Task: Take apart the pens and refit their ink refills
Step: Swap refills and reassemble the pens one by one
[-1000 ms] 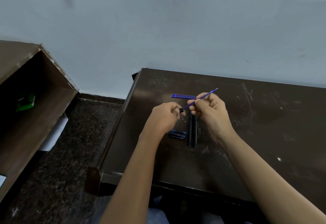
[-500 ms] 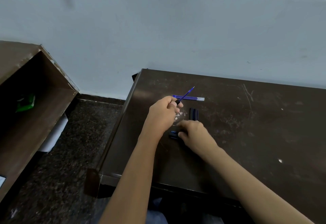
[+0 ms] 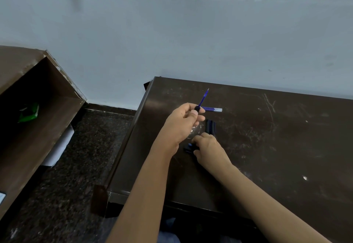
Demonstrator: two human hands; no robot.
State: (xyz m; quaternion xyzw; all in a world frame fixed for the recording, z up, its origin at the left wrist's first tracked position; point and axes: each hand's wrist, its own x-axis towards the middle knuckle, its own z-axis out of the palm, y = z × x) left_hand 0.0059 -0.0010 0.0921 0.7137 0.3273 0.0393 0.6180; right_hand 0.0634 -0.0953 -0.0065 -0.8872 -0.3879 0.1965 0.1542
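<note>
**Left hand holding refill up, right hand reaching for pen parts**

Left hand [image 3: 182,123] is pinching a blue refill [image 3: 202,98] by its black end piece, thumb and fingers curled round it. It is holding the refill raised off the worktop [image 3: 277,147] and angled up and away. Likely it is keeping the refill clear and ready for fitting while the other hand is fetching a part.

Right hand [image 3: 210,152] is lying low on the worktop, fingers bent down over the small dark and blue pen pieces [image 3: 188,148] at its fingertips. It is touching them, but whether it is gripping one is not showing.

Two black barrels [image 3: 210,126] are lying side by side just beyond the right hand. Spare refills [image 3: 214,109] are lying flat behind the left hand, near the barrels. The parts are sitting grouped close in front of the person, probably for easy reach. Judging by this, reassembly is only partly done.

The worktop is dark brown, scratched and scuffed, and is butting against a pale blue wall [image 3: 181,42]. An open brown cabinet [image 3: 49,99] is standing to the left with a green object [image 3: 28,112] inside. A white roll [image 3: 59,147] is lying beside it on the speckled dark floor [image 3: 89,147].
</note>
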